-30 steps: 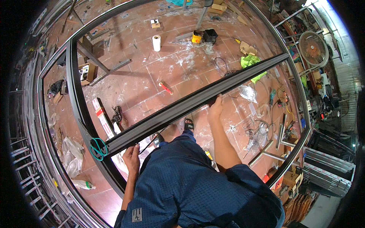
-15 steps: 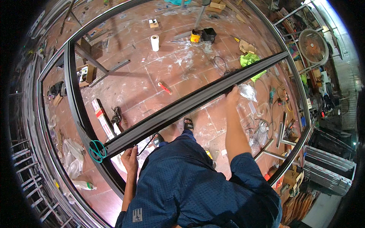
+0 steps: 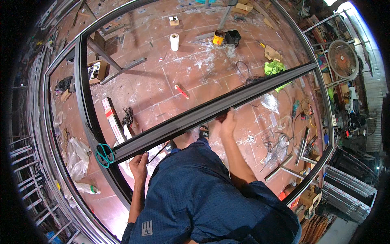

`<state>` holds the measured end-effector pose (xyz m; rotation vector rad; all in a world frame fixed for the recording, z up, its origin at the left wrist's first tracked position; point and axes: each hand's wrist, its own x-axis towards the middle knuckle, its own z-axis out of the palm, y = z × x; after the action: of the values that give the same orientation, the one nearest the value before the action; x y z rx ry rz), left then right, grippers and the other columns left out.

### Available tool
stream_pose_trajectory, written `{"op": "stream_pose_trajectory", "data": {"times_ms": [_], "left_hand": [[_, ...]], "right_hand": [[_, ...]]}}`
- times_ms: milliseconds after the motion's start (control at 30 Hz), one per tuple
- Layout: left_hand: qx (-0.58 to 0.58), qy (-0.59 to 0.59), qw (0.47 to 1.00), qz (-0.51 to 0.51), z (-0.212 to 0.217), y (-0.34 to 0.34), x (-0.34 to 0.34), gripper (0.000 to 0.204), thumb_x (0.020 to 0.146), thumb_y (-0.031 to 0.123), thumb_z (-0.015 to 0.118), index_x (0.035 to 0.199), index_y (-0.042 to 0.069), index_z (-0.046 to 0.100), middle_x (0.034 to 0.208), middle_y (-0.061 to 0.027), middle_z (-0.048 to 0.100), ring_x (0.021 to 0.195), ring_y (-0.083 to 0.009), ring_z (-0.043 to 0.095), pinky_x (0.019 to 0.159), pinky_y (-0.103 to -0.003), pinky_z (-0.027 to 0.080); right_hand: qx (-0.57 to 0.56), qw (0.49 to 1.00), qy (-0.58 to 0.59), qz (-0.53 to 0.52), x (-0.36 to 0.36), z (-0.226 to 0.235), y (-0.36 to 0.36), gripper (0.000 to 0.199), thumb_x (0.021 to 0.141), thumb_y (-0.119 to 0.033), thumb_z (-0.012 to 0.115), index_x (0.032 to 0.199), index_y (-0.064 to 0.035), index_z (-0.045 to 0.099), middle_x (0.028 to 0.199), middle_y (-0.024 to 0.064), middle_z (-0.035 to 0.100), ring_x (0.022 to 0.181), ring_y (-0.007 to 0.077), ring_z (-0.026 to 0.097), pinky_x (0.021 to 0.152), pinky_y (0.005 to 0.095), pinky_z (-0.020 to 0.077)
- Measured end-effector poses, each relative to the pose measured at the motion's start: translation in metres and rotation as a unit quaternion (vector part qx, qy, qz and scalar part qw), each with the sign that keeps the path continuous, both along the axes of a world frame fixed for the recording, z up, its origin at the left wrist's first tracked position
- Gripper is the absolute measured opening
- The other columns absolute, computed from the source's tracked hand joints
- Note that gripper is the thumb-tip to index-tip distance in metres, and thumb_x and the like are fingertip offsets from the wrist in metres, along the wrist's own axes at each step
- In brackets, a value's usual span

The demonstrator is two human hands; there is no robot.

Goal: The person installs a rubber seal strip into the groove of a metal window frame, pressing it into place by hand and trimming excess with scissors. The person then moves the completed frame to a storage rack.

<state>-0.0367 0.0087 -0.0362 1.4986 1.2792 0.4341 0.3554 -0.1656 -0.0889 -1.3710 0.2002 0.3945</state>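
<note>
A dark grey metal crossbar [image 3: 211,105] runs slantwise across a large metal frame [image 3: 82,91], in front of my body. My left hand [image 3: 139,166] is just below the bar's left end, its fingers pinched on a thin black rubber strip [image 3: 157,153] that curves up to the right. Against the near edge of the bar, around its middle, is my right hand [image 3: 228,124]. Its fingers are curled and partly hidden in shadow there, so what they grip cannot be made out. A loop of green cord [image 3: 105,155] hangs at the bar's left joint.
On the tiled floor inside the frame lie a red-handled tool [image 3: 181,91], a white roll [image 3: 174,42], a long white box [image 3: 113,120] and a bright green bag [image 3: 274,69]. A fan [image 3: 343,59] stands at right. Metal racks [image 3: 32,187] line the left.
My right hand has slid left and nearer along the bar's near edge. My left hand keeps its pinch on the strip. The whole view has shifted slightly.
</note>
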Motion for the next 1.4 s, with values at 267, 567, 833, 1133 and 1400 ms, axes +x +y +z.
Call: {"op": "stream_pose_trajectory", "data": {"times_ms": [267, 567, 833, 1133, 1400], "left_hand": [[-0.017, -0.006, 1.0, -0.001, 0.006, 0.002, 0.006, 0.034, 0.096, 0.025, 0.079, 0.081, -0.005, 0.076, 0.069, -0.0058, 0.07, 0.065, -0.0118, 0.061, 0.062, -0.028, 0.047], [-0.006, 0.006, 1.0, -0.02, 0.003, 0.003, 0.001, 0.036, 0.096, 0.027, 0.078, 0.08, -0.005, 0.075, 0.069, -0.0056, 0.069, 0.065, -0.0113, 0.06, 0.06, -0.029, 0.046], [-0.021, -0.016, 0.999, -0.019, 0.007, 0.004, 0.006, 0.035, 0.097, 0.026, 0.077, 0.083, -0.006, 0.076, 0.069, -0.0063, 0.069, 0.066, -0.0111, 0.061, 0.061, -0.029, 0.047], [-0.001, 0.01, 1.0, -0.026, 0.001, 0.004, 0.001, 0.034, 0.097, 0.025, 0.078, 0.082, -0.005, 0.076, 0.068, -0.0055, 0.069, 0.065, -0.0105, 0.06, 0.061, -0.028, 0.047], [0.001, 0.005, 1.0, -0.013, 0.009, 0.001, 0.006, 0.036, 0.098, 0.026, 0.078, 0.08, -0.004, 0.075, 0.07, -0.0046, 0.069, 0.066, -0.0107, 0.06, 0.062, -0.028, 0.046]], "right_hand": [[0.014, 0.992, 0.055, 0.11, -0.03, 0.033, -0.002, 0.021, 0.105, -0.022, 0.054, 0.102, -0.0026, 0.063, 0.076, 0.0075, 0.066, 0.067, 0.0188, 0.066, 0.065, 0.0355, 0.0575], [0.068, 0.971, 0.097, 0.21, -0.038, 0.008, -0.008, 0.02, 0.101, -0.022, 0.06, 0.102, -0.0025, 0.065, 0.082, 0.0106, 0.073, 0.071, 0.0173, 0.07, 0.065, 0.0306, 0.0528], [0.045, 0.98, 0.1, 0.168, -0.036, 0.002, -0.003, 0.017, 0.097, -0.018, 0.06, 0.094, -0.0014, 0.066, 0.078, 0.0103, 0.068, 0.066, 0.0193, 0.067, 0.061, 0.0331, 0.0532], [0.025, 0.983, 0.081, 0.165, -0.035, 0.016, -0.004, 0.013, 0.095, -0.017, 0.064, 0.094, -0.0045, 0.067, 0.078, 0.0041, 0.067, 0.064, 0.0128, 0.065, 0.055, 0.0262, 0.0483], [0.018, 0.993, 0.045, 0.112, -0.014, 0.015, -0.009, 0.012, 0.089, -0.008, 0.062, 0.093, 0.0017, 0.068, 0.082, 0.0101, 0.069, 0.066, 0.0216, 0.066, 0.065, 0.0347, 0.0562]]}}
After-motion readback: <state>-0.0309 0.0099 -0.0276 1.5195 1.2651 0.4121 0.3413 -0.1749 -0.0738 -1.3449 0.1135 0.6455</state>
